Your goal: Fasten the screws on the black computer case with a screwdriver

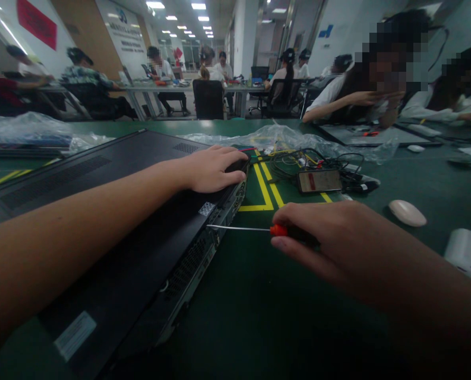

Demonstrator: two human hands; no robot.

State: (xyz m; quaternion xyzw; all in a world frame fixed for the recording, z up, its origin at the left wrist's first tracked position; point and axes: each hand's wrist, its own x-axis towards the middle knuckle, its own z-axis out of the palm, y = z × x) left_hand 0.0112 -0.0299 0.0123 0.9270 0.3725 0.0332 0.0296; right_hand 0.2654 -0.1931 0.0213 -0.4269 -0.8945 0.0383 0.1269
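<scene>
Screwdriver [278,230] at the edge of the black computer case [152,253]

The right hand [330,237], just right of the case, is clamped around the screwdriver's orange-and-dark handle; the shaft points left, its tip at the edge between the case's top and vented side, though whether it touches is unclear. The case lies flat, left of that hand and directly beneath the left hand [215,169], which rests palm down near the case's far right corner, thumb apart from extended fingers. Right of the case, well apart, lie a white box-shaped object [467,253] and a pale rounded object [407,212]. Past its far right corner are a phone [320,181] and tangled cables [286,158]. Clear plastic [273,136] spreads beyond the case; farther off, people [85,75] sit.
</scene>
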